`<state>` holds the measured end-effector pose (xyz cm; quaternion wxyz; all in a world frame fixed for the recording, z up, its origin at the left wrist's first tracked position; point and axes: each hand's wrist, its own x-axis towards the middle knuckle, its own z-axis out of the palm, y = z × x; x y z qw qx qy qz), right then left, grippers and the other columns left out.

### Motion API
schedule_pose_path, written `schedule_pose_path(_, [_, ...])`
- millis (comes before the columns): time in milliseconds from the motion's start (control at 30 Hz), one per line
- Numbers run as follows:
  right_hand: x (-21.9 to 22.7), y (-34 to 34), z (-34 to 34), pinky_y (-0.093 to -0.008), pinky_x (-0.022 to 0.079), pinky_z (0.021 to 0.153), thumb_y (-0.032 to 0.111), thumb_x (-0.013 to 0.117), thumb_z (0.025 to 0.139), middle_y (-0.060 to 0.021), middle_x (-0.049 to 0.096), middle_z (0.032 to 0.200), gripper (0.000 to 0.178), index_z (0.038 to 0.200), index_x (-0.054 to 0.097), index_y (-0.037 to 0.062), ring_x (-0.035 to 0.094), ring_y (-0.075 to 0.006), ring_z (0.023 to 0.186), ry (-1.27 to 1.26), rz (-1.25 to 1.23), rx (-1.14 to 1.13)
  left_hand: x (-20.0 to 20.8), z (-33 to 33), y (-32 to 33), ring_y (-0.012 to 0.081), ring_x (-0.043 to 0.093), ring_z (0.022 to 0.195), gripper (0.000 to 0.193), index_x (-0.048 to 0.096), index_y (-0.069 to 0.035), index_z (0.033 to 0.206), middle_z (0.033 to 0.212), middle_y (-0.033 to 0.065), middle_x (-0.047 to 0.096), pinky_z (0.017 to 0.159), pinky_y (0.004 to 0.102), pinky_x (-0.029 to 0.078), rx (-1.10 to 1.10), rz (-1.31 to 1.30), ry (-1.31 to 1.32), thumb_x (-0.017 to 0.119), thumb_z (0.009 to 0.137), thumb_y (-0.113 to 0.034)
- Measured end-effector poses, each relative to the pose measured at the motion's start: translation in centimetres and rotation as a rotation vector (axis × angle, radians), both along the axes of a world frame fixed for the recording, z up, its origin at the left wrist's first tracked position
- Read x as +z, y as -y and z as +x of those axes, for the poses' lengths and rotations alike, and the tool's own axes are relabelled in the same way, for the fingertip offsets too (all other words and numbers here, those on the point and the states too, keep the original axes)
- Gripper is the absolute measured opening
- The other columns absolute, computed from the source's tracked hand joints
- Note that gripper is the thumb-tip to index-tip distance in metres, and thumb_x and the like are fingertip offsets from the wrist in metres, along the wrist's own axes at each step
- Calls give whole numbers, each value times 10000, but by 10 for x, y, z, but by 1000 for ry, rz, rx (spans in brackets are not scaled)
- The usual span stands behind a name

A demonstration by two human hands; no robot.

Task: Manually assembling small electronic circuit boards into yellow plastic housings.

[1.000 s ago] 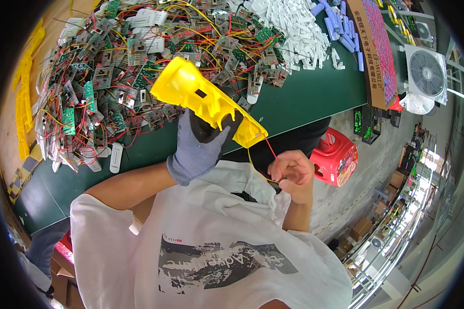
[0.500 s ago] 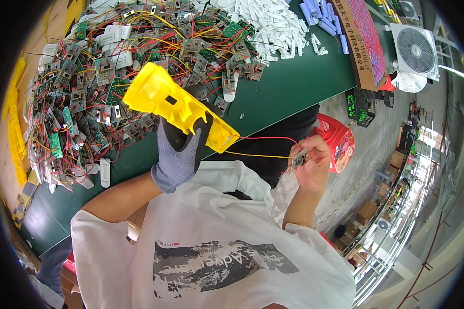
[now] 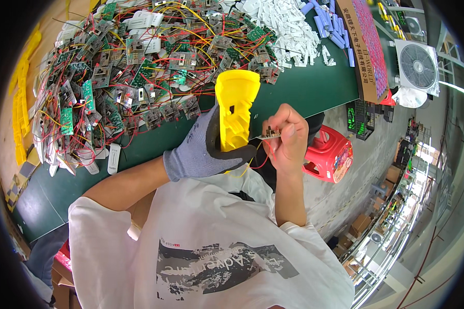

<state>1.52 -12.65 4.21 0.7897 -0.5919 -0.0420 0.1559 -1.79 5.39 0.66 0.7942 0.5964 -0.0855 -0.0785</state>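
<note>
A dark green flat table [image 3: 304,90] carries a broad heap of wired circuit boards [image 3: 139,77], probably set in front for reach; it crowds the left side, where loose leads could snag. Right of it lies a pile of small white plastic pieces [image 3: 288,31]. The grey-gloved left hand [image 3: 203,147] is clamped around a yellow ribbed plastic shell [image 3: 237,92] at the table's near edge, hollow exposed, presumably for access, though the thumb covers its lower end. Apart, the bare right hand [image 3: 290,139] pinches a small circuit board [image 3: 269,136] just beside the shell, a thin red wire [image 3: 263,164] looping slack below.
</note>
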Motion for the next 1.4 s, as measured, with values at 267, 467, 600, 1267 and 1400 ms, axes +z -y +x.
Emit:
schedule_pose_path(267, [-1, -16, -4, -198, 308, 440, 173, 614, 912, 25, 480, 552, 293, 681, 508, 27, 412, -24, 460, 36, -340, 12, 5, 4, 1, 146, 618, 631, 259, 585, -32, 983, 745, 69, 633, 571, 292, 490, 80, 56, -25, 727, 811, -162])
schedule_pose_path(467, [-3, -3, 1, -227, 477, 645, 109, 632, 884, -69, 627, 830, 147, 904, 621, -36, 587, -97, 705, 319, -412, 54, 5, 4, 1, 117, 594, 617, 246, 574, -34, 970, 728, 52, 619, 560, 281, 481, 61, 6, -105, 722, 828, -172])
schedule_pose_path(600, [0, -1, 1, -241, 497, 678, 28, 655, 841, -96, 647, 857, 126, 945, 637, -42, 611, -120, 753, 371, -330, 59, 5, 5, 0, 122, 586, 626, 280, 571, -33, 1025, 756, 58, 619, 577, 278, 483, 44, -7, -137, 718, 835, -177])
schedule_pose_path(1267, [17, -27, 4, -222, 480, 702, -90, 682, 796, -137, 673, 875, 156, 952, 671, -88, 624, -131, 786, 206, -236, -12, -27, 0, -1, 113, 510, 1014, 642, 247, -115, 1455, 1193, 34, 487, 847, 293, 470, -167, -476, -268, 579, 916, -225])
schedule_pose_path(1400, [12, -28, 4, -193, 468, 668, -71, 679, 815, -100, 644, 856, 166, 979, 660, -92, 608, -108, 760, 209, -212, -67, -20, 4, -8, 98, 532, 958, 604, 334, -81, 1386, 1118, 41, 529, 801, 282, 481, -245, -546, -450, 631, 875, -209])
